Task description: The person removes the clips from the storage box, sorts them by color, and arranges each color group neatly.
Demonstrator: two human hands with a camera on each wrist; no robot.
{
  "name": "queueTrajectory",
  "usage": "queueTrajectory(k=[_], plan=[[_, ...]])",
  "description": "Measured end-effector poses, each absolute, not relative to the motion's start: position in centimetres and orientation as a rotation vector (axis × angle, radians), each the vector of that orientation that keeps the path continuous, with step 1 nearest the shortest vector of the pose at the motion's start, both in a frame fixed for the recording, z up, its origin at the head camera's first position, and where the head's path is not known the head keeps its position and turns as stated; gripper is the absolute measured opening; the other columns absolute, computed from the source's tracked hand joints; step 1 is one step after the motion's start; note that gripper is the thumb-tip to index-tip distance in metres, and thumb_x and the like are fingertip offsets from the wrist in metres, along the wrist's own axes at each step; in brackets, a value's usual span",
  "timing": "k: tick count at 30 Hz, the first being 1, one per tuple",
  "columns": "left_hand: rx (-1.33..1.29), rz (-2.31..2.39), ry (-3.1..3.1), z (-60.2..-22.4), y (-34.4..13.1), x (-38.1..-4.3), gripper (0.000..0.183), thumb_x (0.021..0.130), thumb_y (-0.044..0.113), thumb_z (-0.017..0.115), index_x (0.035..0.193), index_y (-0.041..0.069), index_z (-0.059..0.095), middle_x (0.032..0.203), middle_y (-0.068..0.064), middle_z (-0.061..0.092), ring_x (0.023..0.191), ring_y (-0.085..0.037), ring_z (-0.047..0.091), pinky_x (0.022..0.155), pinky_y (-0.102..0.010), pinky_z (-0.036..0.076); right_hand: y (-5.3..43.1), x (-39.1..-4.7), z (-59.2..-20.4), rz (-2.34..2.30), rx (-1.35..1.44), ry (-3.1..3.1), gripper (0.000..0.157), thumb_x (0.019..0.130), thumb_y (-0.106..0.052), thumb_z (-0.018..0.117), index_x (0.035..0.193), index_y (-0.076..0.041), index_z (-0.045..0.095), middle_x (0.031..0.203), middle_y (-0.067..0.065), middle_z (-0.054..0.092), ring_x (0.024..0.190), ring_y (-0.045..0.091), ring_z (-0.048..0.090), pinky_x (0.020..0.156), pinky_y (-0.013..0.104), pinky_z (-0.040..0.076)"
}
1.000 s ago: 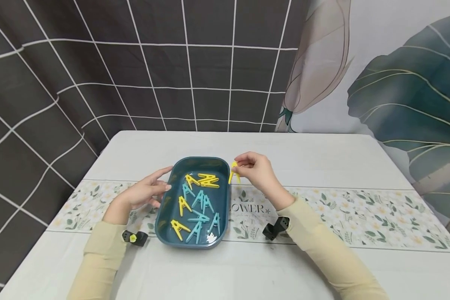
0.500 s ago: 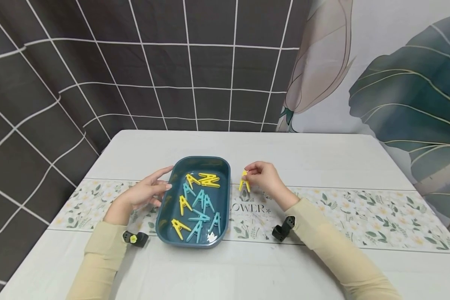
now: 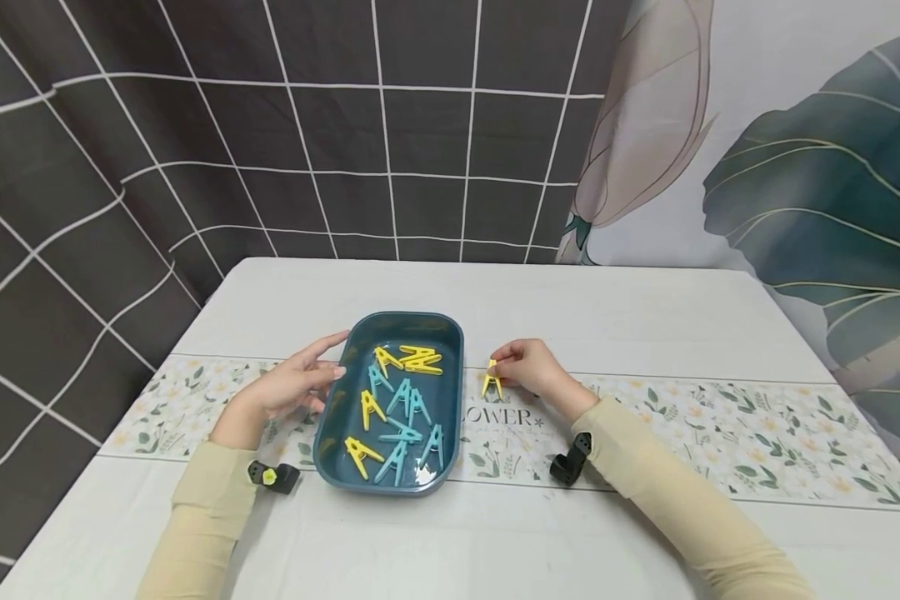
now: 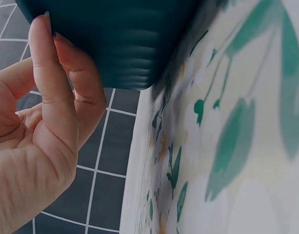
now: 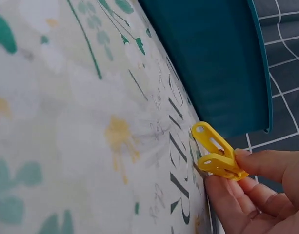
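Note:
A yellow clothespin is pinched between the thumb and fingers of my right hand, just right of the blue basin. In the right wrist view the clothespin is held by one end, its two handle ends pointing away from the hand, close to the tablecloth. My left hand touches the basin's left side, fingers extended; in the left wrist view its fingertips meet the outer wall. Inside the basin lie several yellow clothespins and several light-blue clothespins.
A white tablecloth with a floral band covers the table. Behind it hangs a dark curtain with a white grid, and a leaf-patterned cloth at the right. Small black cameras are worn on both wrists.
My right hand has moved away from the basin's right rim and down to the tablecloth, with the yellow clothespin in its grip. My left hand stays at the basin.

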State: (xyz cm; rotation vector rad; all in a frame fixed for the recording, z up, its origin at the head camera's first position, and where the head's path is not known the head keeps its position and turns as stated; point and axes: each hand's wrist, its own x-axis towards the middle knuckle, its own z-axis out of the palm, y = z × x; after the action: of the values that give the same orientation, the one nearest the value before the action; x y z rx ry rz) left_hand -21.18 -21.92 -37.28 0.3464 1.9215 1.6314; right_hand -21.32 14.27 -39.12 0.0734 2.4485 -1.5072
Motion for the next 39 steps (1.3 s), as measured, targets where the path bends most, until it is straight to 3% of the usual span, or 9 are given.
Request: queueTrajectory(k=[16, 29, 39], plan=[[0.332, 1.647, 1.929, -37.3, -21.5, -21.5, 0.071, 0.098, 0.011, 0.050, 0.154, 0.013, 0.006, 0.094, -0.002, 0.062, 0.068, -0.009, 0.061, 0.054, -0.021, 0.055, 14.6, -21.1, -38.5, -1.315, 0.016, 2.610, 0.023, 0.086, -0.011, 0.066, 0.106, 0.001, 0.064, 0.092, 0.012, 0.065, 0.071, 0.013, 0.058, 0.058, 0.021, 0.047], [0.301, 1.677, 1.925, -37.6, -21.6, -21.2, 0.071, 0.098, 0.009, 0.051, 0.154, 0.013, 0.007, 0.096, 0.000, 0.059, 0.071, -0.006, 0.061, 0.055, -0.020, 0.055, 13.0, -20.1, -35.7, -1.313, -0.157, 2.776, 0.028, 0.087, -0.013, 0.067, 0.109, 0.004, 0.064, 0.095, 0.015, 0.065, 0.084, 0.023, 0.061, 0.075, 0.034, 0.053], [0.311, 1.717, 1.924, -38.1, -21.9, -21.2, 0.070, 0.098, 0.009, 0.050, 0.154, 0.013, 0.008, 0.097, -0.001, 0.060, 0.071, -0.006, 0.061, 0.054, -0.020, 0.054, 10.2, -18.4, -34.1, -1.366, -0.342, 2.812, 0.028, 0.087, -0.013, 0.068, 0.110, 0.003, 0.063, 0.099, 0.015, 0.066, 0.090, 0.025, 0.062, 0.080, 0.035, 0.054]])
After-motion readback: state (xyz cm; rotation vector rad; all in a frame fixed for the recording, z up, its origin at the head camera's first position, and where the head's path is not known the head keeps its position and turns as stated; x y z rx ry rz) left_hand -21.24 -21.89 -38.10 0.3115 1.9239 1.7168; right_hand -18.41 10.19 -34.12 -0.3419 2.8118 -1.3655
